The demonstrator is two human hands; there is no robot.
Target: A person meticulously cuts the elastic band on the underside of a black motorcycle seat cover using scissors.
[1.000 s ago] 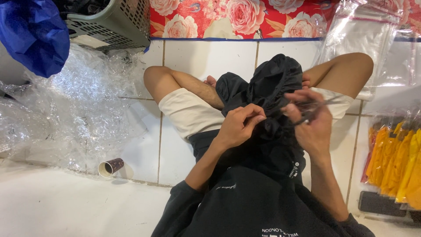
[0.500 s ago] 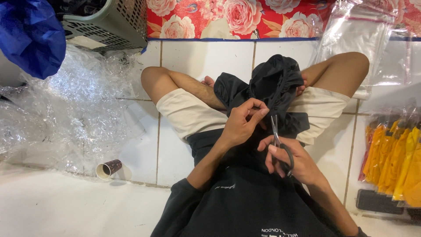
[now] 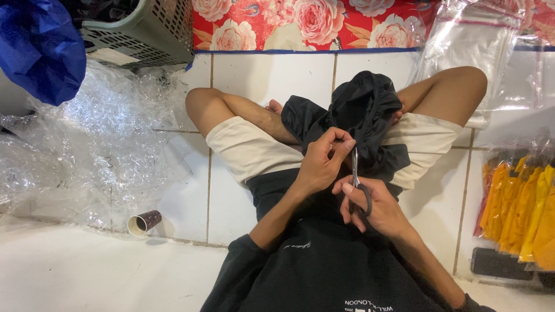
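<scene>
Two hands work over a dark garment (image 3: 361, 112) bunched in the lap of a person sitting cross-legged on white floor tiles (image 3: 272, 75). Pinching a fold taut, the left hand (image 3: 321, 164) steadies the cloth; the right hand (image 3: 376, 208), fingers closed through the handles, points small scissors (image 3: 357, 182) upward beside the pinch.

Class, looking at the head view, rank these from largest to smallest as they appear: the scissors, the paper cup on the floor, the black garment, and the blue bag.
1. Black garment
2. Blue bag, partly cut off, so its rank is unsure
3. Scissors
4. Paper cup
</scene>
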